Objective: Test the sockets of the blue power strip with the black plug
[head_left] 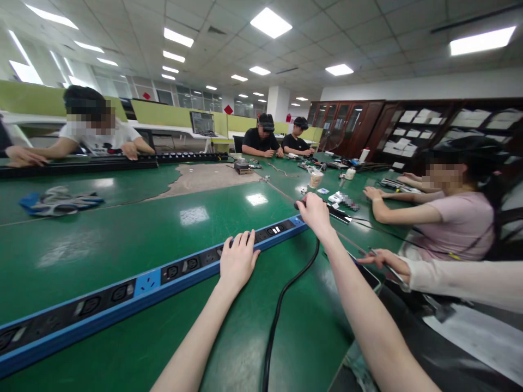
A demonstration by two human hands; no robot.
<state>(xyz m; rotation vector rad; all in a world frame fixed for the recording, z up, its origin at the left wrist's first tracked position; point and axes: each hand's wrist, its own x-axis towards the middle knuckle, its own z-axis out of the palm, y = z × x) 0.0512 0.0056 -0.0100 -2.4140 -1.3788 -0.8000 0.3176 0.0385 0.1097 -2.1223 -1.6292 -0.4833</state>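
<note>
A long blue power strip [147, 283] with black sockets lies across the green table [122, 234]. My left hand [238, 260] rests flat on the strip near its right part, fingers stretched over the sockets. At the strip's far right end, my right hand [314, 212] is closed round a dark-handled tool [337, 213]. A black cable [281, 305] runs from that end toward me.
A co-worker's hand [384, 260] in a white sleeve holds a thin tool at my right. A person in pink sits farther right. Others work across the table, one at a black strip [81, 165]. Blue gloves [61, 200] lie left; cups and small parts at the far middle.
</note>
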